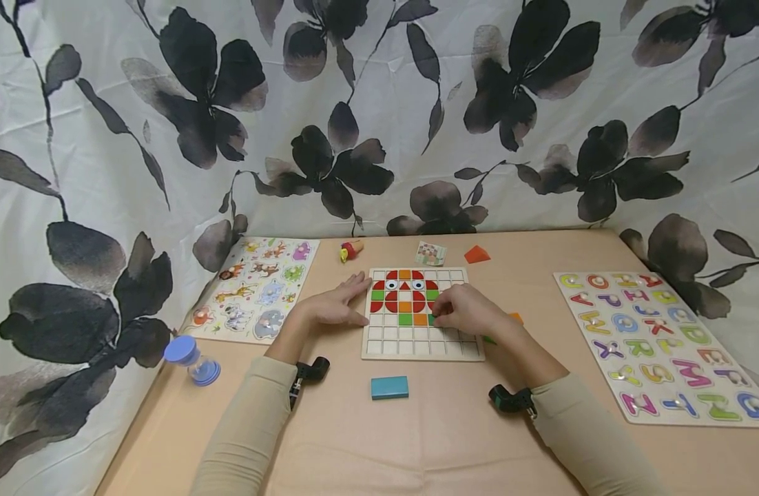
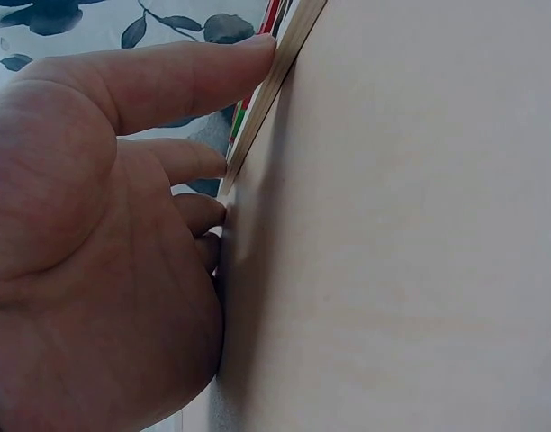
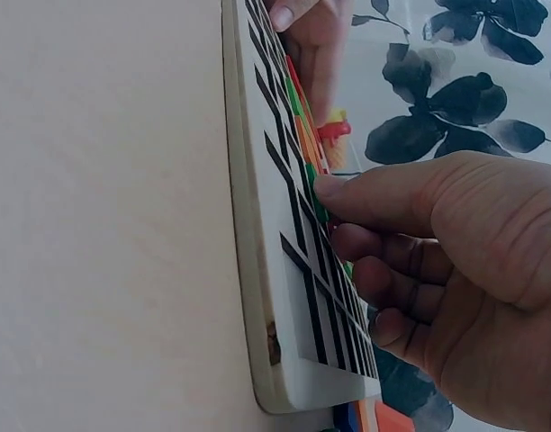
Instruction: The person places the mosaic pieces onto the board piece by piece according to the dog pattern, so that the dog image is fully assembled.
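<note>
Right grip (image 3: 325, 191) on green tile (image 3: 317, 203), head-hidden

Beige long sleeves (image 1: 249, 420); black wrist cameras (image 1: 309, 374).

Left hand (image 1: 335, 308) lies flat, fingers straight — right hand (image 1: 469, 311) curled, fingertips apparently pinching.

The square pale wooden grid board (image 1: 423, 348) is lying flat on the tabletop, its upper rows carrying red, orange and green tiles forming an owl face, its lower cells showing bare. A small green tile (image 1: 432, 319) is sitting at the filled area's right edge.
</note>
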The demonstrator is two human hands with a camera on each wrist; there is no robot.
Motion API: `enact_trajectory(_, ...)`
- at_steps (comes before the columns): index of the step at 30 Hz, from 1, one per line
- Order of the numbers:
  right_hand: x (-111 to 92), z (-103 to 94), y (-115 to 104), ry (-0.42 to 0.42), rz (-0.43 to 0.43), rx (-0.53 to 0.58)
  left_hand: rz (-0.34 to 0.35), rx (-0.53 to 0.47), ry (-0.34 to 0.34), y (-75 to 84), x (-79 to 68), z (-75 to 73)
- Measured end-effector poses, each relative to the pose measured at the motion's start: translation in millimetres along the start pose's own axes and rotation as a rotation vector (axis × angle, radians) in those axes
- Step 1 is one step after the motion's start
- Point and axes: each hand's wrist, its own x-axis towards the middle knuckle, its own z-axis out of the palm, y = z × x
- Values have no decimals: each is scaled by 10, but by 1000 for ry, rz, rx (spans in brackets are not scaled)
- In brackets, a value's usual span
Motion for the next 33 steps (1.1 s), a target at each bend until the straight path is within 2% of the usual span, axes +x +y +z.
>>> enact_trajectory(4, -27, -88, 71, -5, -24, 40, 3, 5, -3, -4, 3, 2)
enact_trajectory(9, -152, -388, 257, -7, -41, 145, 14, 12, 1, 3, 6, -14)
enact_trajectory(12, -233, -537, 395, -29, -4, 168, 14, 12, 2, 8, 0, -18)
enact_trajectory(15, -290, -613, 531, -95, 37, 172, 12, 8, -2, 9, -10, -14)
enact_trajectory(20, -331, -602, 675, -192, 84, 175, 7, 7, -5, -1, -19, 1)
enact_trajectory(28, -301, -502, 689, -172, 121, 207, 11, 24, -1, -13, 4, 6)
enact_trajectory(33, -316, -520, 706, -224, 93, 180, 8, 25, -4, -3, 4, 4)
